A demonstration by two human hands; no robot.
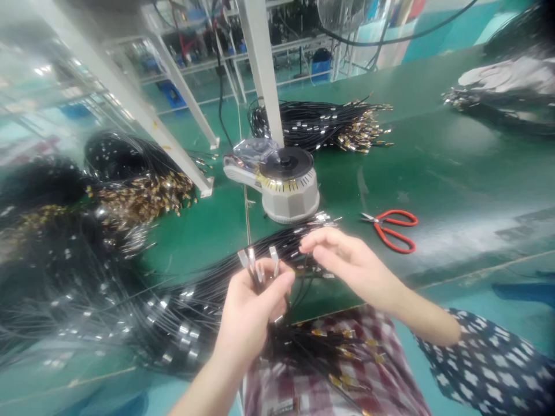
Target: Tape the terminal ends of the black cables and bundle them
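Observation:
My left hand is closed round a small bunch of thin black cables, their silver connector ends sticking up above the fingers. My right hand is just to the right, fingers pinched on another black cable close to the bunch. The cables run down over my lap, where gold-tipped ends lie on checked cloth. More black cables with silver ends spread across the green table to the left of my hands.
A grey tape dispenser stands just beyond my hands. Red-handled scissors lie to its right. Heaps of black cables with gold ends lie at the left, the back and far right. White frame legs rise from the table.

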